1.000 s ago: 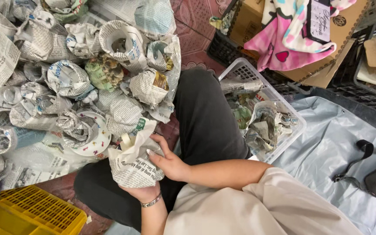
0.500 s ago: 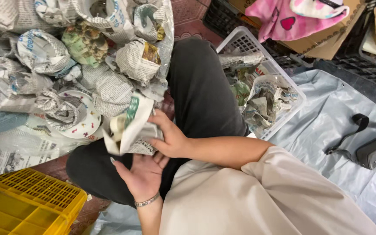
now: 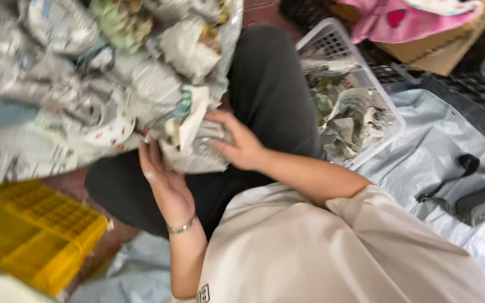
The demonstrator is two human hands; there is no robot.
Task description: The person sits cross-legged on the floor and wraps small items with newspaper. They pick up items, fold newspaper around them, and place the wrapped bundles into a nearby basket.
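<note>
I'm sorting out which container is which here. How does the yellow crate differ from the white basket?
The yellow crate sits at the lower left, beyond the left hand; the white basket stands at the upper right, past the knee. The yellow crate looks empty, while the white basket holds crumpled newspaper. The crate's floor is a grid; the basket's walls are perforated. Both look like plastic and stand open-topped on the floor.

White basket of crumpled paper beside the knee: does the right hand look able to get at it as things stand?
Probably yes. The white basket sits open-topped just past the black-clad leg, with nothing lying between it and the right hand, though that hand now rests on the newspaper bundle.
</note>
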